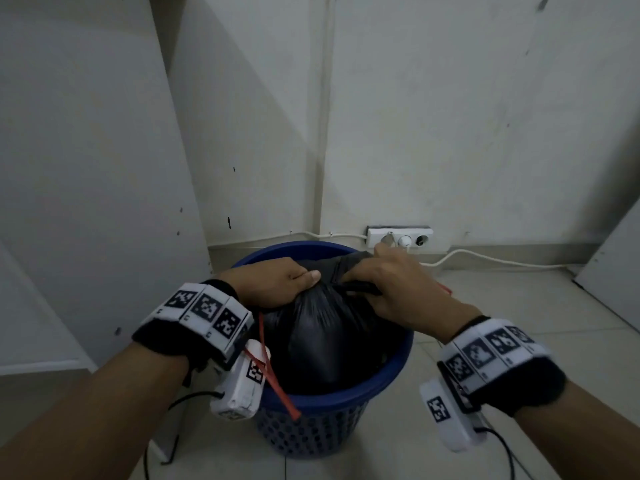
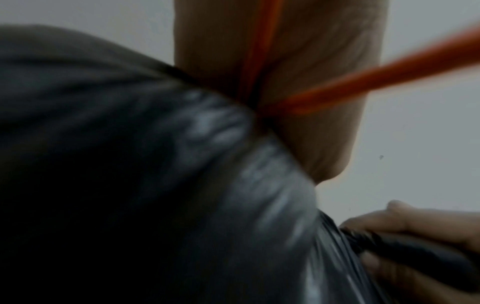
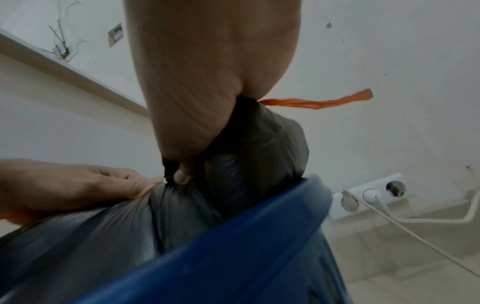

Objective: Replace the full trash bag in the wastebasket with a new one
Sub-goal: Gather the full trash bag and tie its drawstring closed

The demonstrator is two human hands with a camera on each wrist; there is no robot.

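A full black trash bag (image 1: 322,334) sits inside a blue perforated wastebasket (image 1: 311,427) in a room corner. My left hand (image 1: 277,280) grips the bunched bag neck from the left, thumb on top. My right hand (image 1: 391,282) clutches the gathered top of the bag (image 3: 259,139) from the right. A red drawstring (image 1: 277,382) hangs over the basket's near rim, and another end (image 3: 317,101) sticks out past my right palm. The left wrist view shows the bag (image 2: 155,185) close up and blurred, with the drawstring (image 2: 376,76) crossing my palm.
White walls meet in the corner behind the basket. A white power strip (image 1: 400,236) with a plugged cable (image 1: 485,261) lies along the baseboard at the right. A white panel (image 1: 86,168) stands at the left. Pale floor tiles (image 1: 519,306) spread to the right.
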